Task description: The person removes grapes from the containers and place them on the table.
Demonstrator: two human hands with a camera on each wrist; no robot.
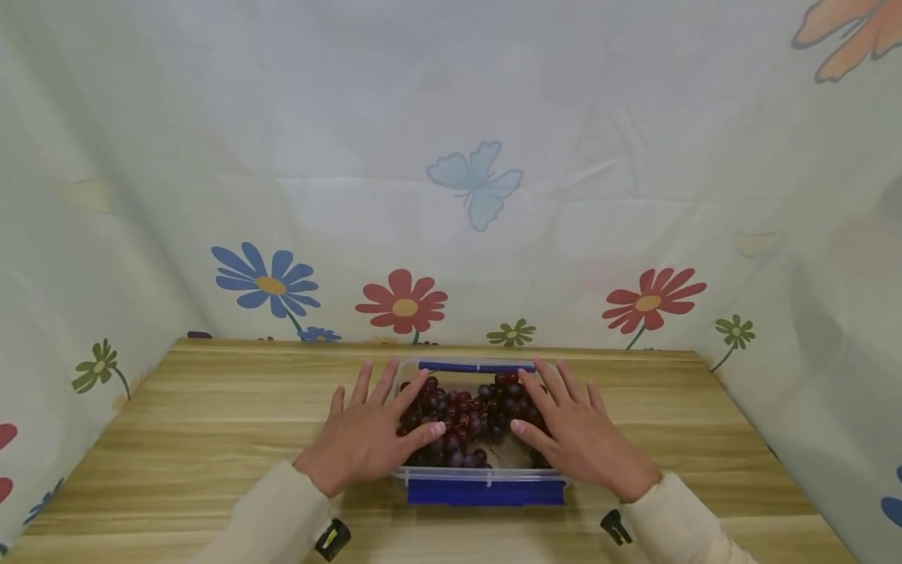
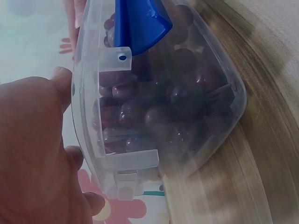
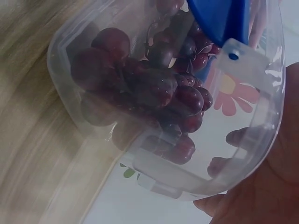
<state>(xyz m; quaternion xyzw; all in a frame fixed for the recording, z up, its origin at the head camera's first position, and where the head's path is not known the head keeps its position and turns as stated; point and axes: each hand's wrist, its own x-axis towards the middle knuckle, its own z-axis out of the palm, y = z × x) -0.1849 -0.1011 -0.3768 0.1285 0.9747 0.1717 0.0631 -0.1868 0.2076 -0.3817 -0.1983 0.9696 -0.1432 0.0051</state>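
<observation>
A clear plastic container (image 1: 486,474) with blue latches stands on the wooden table, holding bunches of dark red grapes (image 1: 461,419). Over its left side my left hand (image 1: 369,427) lies with fingers spread and straight, the thumb reaching inward above the grapes. My right hand (image 1: 581,435) mirrors it on the right side, fingers likewise spread. Both hands are at the top edge of the container. The front blue latch (image 2: 142,25) sticks outward in the left wrist view. Whether a clear lid covers the grapes, I cannot tell.
The wooden table (image 1: 232,415) extends on both sides of the container. Behind and beside it hangs a pale cloth (image 1: 338,211) printed with flowers and a butterfly. A dark clip-like piece (image 1: 333,539) sits by the left sleeve, another (image 1: 616,527) by the right.
</observation>
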